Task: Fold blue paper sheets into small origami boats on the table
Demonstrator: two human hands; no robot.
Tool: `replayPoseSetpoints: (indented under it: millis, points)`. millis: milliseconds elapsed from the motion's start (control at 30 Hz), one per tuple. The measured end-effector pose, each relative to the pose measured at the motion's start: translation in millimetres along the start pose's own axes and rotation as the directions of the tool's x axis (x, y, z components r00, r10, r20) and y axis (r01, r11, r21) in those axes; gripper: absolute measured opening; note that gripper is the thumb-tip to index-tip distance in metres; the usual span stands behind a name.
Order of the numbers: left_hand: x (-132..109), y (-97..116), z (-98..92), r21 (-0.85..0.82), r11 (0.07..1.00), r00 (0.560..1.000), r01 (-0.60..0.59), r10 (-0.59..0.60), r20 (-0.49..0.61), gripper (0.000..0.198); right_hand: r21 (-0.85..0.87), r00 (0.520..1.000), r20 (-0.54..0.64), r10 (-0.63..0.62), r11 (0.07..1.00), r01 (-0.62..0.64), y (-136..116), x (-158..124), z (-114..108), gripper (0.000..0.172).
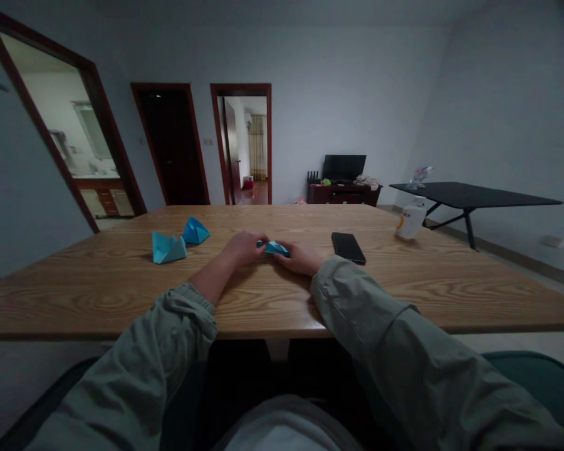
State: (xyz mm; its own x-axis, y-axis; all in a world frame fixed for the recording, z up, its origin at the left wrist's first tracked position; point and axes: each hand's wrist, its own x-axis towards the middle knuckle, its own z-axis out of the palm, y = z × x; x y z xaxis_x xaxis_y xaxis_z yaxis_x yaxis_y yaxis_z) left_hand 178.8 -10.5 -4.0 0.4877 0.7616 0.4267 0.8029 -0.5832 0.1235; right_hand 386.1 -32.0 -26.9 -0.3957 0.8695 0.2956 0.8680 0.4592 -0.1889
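A small piece of folded blue paper (276, 248) is held between my two hands, low over the middle of the wooden table (263, 307). My left hand (242, 249) has its fingers closed on the paper's left end. On the other end, the fingers of my right hand (301, 258) pinch the paper, partly covering it. Off to the left stand two folded paper shapes: a light blue one (168, 248) with pointed corners, and behind it a deeper blue one (196, 231).
Right of my hands lies a black phone (348, 248). Farther right stands a whitish translucent container (410, 220) near the table's edge. Beyond it is a black folding table (470, 194). A dark TV cabinet (343, 194) is against the far wall.
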Motion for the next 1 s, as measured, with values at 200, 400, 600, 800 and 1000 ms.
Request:
replayPoseSetpoints:
  millis: [200, 400, 600, 800, 1000]
  points:
    - [1, 5, 0.0, -0.08, 0.996, 0.996, 0.03, -0.037, -0.082, 0.026, -0.049, 0.997, -0.044, -0.057, 0.997, 0.055, 0, 1, 2, 0.047]
    - [3, 7, -3.9, -0.347, 0.931, 0.897, 0.114, -0.247, -0.367, 0.033, 0.011, 0.99, -0.13, 0.047, 0.999, -0.046, 6, 10, 2, 0.037]
    - [10, 16, 9.1, -0.67, 0.729, 0.918, 0.142, -0.35, -0.186, 0.031, 0.236, 0.942, -0.293, 0.163, 0.967, -0.094, 6, 23, 2, 0.036]
    - [20, 36, 22.1, -0.859, 0.49, 0.955, 0.148, -0.297, -0.004, 0.053, 0.391, 0.924, -0.374, 0.078, 0.917, 0.082, -11, 28, 4, 0.034]
    - [22, 36, 21.4, -0.894, 0.439, 0.956, 0.092, -0.289, -0.044, 0.054, 0.41, 0.93, -0.368, -0.003, 0.897, 0.166, -17, 20, -1, 0.035]
